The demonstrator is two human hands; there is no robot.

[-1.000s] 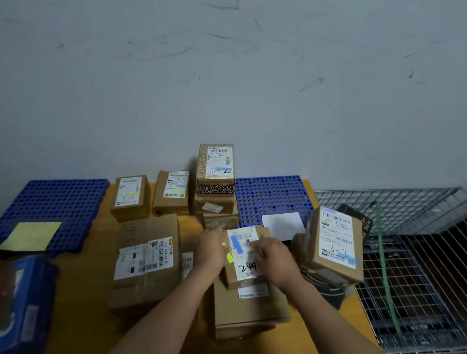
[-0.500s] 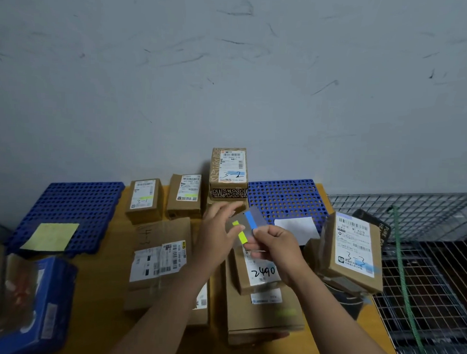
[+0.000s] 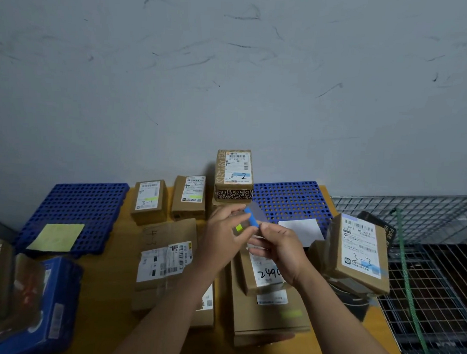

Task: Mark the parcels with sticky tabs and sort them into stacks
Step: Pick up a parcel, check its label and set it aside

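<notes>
- Hands meet in mid-air above the parcels: the left hand [image 3: 223, 236] and the right hand [image 3: 280, 251] both pinch a small clear plastic sheet of sticky tabs [image 3: 256, 214] between thumb and fingers, the left at its left edge, the right at its lower edge.
- On that sheet sit a narrow blue tab [image 3: 252, 217], slanting, and a short yellow-green tab [image 3: 239, 227] just beside the left thumb.
- Directly below the hands lies a small brown cardboard parcel with "2490" handwritten on its white label [image 3: 267, 277]; it rests on top of a wide flat cardboard box [image 3: 271, 320].
- To the right, a brown parcel marked "3-3" [image 3: 359, 251] leans tilted on a dark heap, with a blue strip across the label's lower corner.
- At the back, a patterned brown box marked "3-2" [image 3: 235, 174] tops a stack and carries a blue strip on its label.
- Left of it stand a small brown box marked "3-1" [image 3: 149, 200] and another small brown box [image 3: 189, 195], each with a yellow-green strip on its label.
- A large cardboard box with "4-3" written on it [image 3: 166, 254] lies just left of the left forearm.
- Everything rests on a yellow wooden table [image 3: 109, 291], with a blue perforated plastic mat [image 3: 75, 211] at the left.
</notes>
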